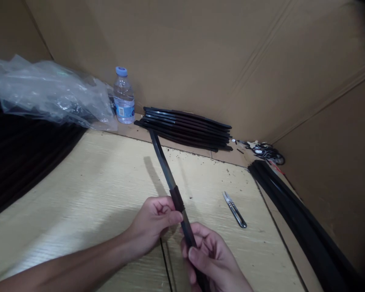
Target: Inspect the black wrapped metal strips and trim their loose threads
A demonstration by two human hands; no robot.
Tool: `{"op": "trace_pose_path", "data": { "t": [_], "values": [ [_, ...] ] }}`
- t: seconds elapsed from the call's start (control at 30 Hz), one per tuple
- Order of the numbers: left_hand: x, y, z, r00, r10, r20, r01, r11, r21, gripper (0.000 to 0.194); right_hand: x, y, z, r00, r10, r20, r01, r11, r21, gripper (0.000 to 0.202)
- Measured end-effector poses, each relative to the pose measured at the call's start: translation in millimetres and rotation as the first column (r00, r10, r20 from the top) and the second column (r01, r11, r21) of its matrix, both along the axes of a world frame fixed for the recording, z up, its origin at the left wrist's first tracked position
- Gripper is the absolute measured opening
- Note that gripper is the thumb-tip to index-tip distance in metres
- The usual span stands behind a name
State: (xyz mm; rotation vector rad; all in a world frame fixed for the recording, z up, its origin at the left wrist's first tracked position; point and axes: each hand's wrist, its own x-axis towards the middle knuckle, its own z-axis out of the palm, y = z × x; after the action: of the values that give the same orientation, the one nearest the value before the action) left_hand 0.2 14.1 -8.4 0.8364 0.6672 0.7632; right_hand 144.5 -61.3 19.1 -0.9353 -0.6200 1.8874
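Note:
A long, narrow black strip (166, 166) slants from the pile at the back down toward me. A brown-black band (177, 198) wraps around its middle. My left hand (158, 217) pinches the strip at the lower end of that band, thumb on top. Closer to me, my right hand (211, 257) closes around the lower part, thumb pressed on its face. A thin dark cord (166, 261) hangs below my left hand. Thread snips (234, 209) lie on the table to the right of my hands, blades pointing away.
Several similar dark strips (188, 127) are bundled at the back of the pale table (109, 182). Beside them stand a water bottle (124, 97) and clear plastic bags (54, 91). Black lengths (292, 211) lie at right, more dark material (27, 154) at left. Cardboard walls (182, 52) enclose the table.

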Motion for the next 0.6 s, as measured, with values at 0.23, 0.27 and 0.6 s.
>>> {"op": "trace_pose_path", "data": {
  "t": [0.23, 0.27, 0.6],
  "values": [
    [0.6, -0.6, 7.5, 0.999, 0.024, -0.027, -0.025, 0.999, -0.024, 0.038, -1.3, -0.7, 1.5, 0.977, -0.198, -0.077, 0.191, 0.978, -0.089, 0.029],
    [0.6, -0.4, 7.9, 0.999, 0.028, -0.029, -0.029, 0.999, -0.033, 0.039, -1.5, -0.2, 2.1, 0.969, -0.228, -0.093, 0.218, 0.97, -0.103, 0.029],
    [0.7, -0.8, 3.2, 0.998, -0.062, 0.01, 0.062, 0.998, -0.01, 0.04, 0.0, -2.5, 6.0, 0.989, -0.144, 0.038, 0.145, 0.989, -0.041, 0.048]
  ]
}}
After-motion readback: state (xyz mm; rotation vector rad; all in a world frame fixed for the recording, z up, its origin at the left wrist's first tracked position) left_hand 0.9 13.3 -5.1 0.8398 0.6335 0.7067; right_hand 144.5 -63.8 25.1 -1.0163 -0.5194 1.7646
